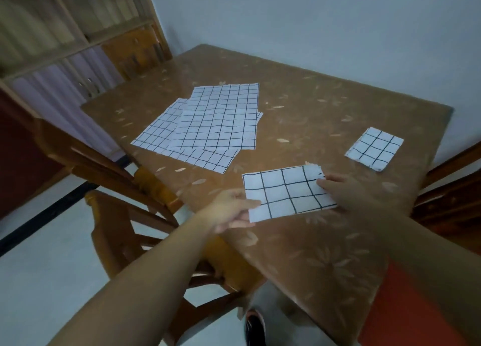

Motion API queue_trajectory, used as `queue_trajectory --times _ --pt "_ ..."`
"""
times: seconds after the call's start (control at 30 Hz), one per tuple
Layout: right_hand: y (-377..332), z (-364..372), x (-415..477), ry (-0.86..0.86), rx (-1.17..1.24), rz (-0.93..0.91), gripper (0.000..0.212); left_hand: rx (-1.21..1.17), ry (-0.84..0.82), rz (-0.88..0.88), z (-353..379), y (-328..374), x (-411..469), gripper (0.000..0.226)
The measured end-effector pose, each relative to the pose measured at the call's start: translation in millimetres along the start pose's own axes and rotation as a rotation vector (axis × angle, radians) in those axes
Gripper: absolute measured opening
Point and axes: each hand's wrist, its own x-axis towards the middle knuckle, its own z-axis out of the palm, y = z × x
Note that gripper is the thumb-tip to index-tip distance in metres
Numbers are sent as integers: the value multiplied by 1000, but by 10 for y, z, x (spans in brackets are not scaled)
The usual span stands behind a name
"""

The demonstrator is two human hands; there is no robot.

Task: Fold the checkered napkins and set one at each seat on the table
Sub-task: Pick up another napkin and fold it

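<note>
**Second napkin half folded at the near edge**

Brown and glossy, with a pale leaf pattern, the wooden table (325, 106) stands against a plain blue-grey wall, and wooden chairs (109, 168) are pushed in at its left side.

At the near left edge of the table both hands work on one white cloth napkin with a black grid (286, 192), already folded to a rectangle. The left hand (234, 210) pinches its near left corner between thumb and fingers. The right hand (346, 192) lies on the right end, fingers closed over the loose layered edges there. The two hands are well apart, one at each short end.

I judge the next fold should bring the left end over to the right end. To do it well, the right hand should press the layers flat so they do not slip, and the grid lines should meet before the crease is smoothed.

Near the right edge a smaller folded checkered napkin (374, 147) already lies at one seat. Toward the far left corner, a loose pile of unfolded checkered napkins (216, 121) waits, overlapping each other.
</note>
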Motion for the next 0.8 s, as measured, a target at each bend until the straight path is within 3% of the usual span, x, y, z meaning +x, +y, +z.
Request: queue_trajectory --times 0.1,0.17,0.23,0.3,0.47,0.63,0.8 --pt "111 276 37 -262 38 146 26 -13 168 -14 -342 -123 -1 20" --pt "170 485 60 -321 -35 176 34 54 255 2 -580 -184 75 17" --pt "220 693 71 -294 -56 198 39 98 283 20 -744 -180 149 19" --pt "269 873 114 -235 -98 201 30 121 253 25 -890 -164 297 27" --pt "396 1156 174 124 -198 74 10 249 46 -54 -1263 -197 749 34" --pt "403 1423 99 135 -247 121 6 826 -46 49 -1544 -229 1141 54" --pt "398 1662 93 130 -190 191 6 1022 -69 172 -1602 -225 1279 60"
